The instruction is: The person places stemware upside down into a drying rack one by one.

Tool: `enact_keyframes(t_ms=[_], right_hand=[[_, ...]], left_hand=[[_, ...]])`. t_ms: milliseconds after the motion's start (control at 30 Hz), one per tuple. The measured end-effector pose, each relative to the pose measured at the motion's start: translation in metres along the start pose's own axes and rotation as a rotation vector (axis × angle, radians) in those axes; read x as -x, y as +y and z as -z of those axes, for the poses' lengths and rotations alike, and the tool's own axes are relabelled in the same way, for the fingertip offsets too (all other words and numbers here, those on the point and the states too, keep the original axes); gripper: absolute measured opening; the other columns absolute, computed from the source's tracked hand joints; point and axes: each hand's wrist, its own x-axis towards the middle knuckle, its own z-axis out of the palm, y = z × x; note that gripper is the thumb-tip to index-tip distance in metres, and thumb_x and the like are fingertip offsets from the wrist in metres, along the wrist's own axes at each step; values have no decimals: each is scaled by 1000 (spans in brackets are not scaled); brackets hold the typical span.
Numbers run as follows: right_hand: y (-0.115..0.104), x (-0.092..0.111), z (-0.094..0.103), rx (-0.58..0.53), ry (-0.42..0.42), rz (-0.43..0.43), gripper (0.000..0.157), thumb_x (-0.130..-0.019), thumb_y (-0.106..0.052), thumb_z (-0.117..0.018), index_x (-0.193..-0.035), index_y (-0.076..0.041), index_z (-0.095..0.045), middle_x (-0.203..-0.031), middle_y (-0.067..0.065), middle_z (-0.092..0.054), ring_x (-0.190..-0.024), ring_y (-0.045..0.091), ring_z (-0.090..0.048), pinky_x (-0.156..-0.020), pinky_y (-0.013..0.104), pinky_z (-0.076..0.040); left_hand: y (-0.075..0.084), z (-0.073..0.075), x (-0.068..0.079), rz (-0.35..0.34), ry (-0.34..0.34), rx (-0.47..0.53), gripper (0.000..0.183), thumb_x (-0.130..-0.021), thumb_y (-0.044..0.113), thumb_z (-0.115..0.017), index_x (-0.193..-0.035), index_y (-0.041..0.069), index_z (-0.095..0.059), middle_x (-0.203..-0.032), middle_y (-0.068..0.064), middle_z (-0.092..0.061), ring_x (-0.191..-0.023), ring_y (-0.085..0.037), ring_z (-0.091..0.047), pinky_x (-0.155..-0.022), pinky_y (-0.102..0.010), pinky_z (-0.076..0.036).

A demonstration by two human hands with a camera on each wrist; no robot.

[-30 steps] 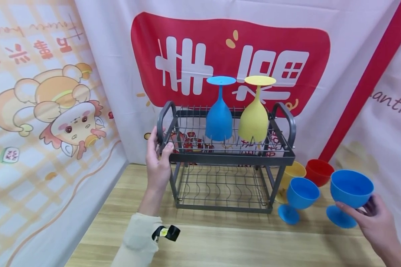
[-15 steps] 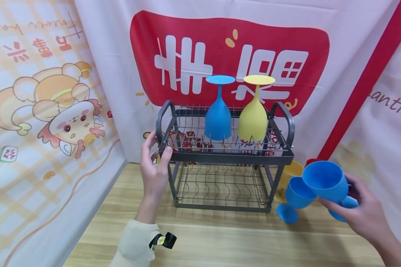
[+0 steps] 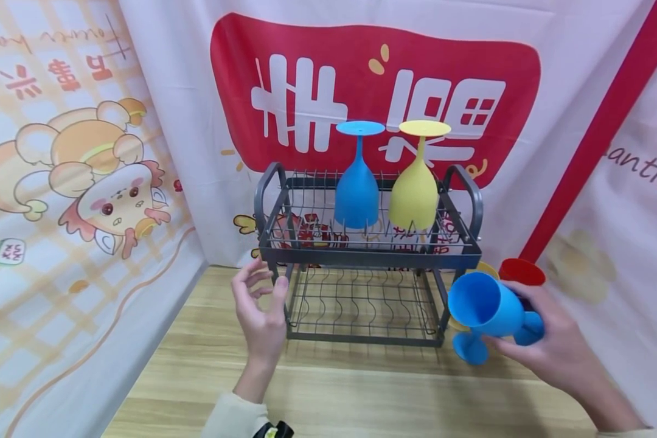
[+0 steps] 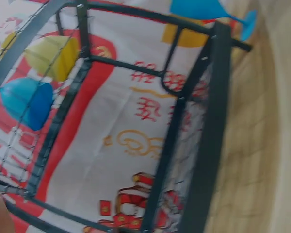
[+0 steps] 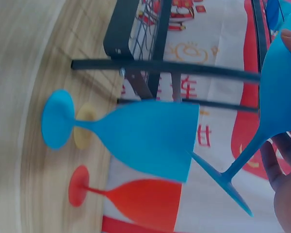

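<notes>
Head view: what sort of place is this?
Probably a small staged tabletop setup, perhaps indoors: printed cloth hangs behind a wood-grain table, on which stands a two-tier rack with an upturned yellow goblet on its upper tier.

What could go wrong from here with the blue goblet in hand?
The tilted blue stemmed goblet in the right grip might knock over the upright blue goblet: its foot overlaps that one's rim in the right wrist view, though contact is unclear. Bumping the dark two-tier wire rack could topple the upside-down blue goblet and upside-down yellow goblet on its top tier.
</notes>
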Motion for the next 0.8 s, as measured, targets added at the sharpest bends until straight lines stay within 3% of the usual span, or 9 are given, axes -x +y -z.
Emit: enact_keyframes(t_ms=[100,133,333,567,633,800], right_hand=[[-10,0,-9,-6,-14,35,103,-59,-19,-105,-149,-15,-55,-136,14,-63,-117,37,-58,-77,53,-65],[-14,0,-13,-3,-19,48,103,-59,-19,-105,-148,-14,-55,-135,14,-64,-117,37,-59,-76,62,-64],[-40,1,-37,-33,-92,97,100,-60,-25,-106,-146,-21,-56,-135,6,-65,-119,32,-61,-77,62,-65],[-67,-3,-63,-40,-174,111,95,-62,-31,-105,-144,-26,-58,-133,1,-66,-119,31,-66,-81,55,-67],[-72,-3,-71,-28,-186,120,94,-62,-32,-104,-144,-27,-58,-133,0,-66,-118,31,-67,-83,55,-66],[-81,-6,-86,22,-200,152,95,-63,-35,-104,-146,-29,-57,-134,2,-65,-116,30,-67,-87,56,-65]], left_hand=[[-6,-4,14,19,-44,18,52,-94,8,-71,-140,-3,-50,-130,-10,-61,-113,-17,-58,-91,-22,-51],[-7,-5,19,29,-74,18,52,-94,8,-72,-140,-3,-50,-129,-9,-62,-113,-16,-59,-91,-22,-51],[-8,-15,40,82,-336,15,51,-94,12,-74,-141,9,-54,-133,0,-64,-119,-16,-60,-96,-29,-54],[1,-23,47,172,-675,49,64,-100,19,-69,-158,24,-42,-154,0,-57,-134,-25,-58,-105,-34,-56],[2,-25,48,193,-740,61,67,-101,20,-69,-161,26,-39,-158,1,-54,-137,-27,-57,-107,-37,-56],[3,-30,49,192,-831,71,75,-97,24,-75,-162,30,-38,-161,2,-52,-139,-25,-57,-108,-43,-57]])
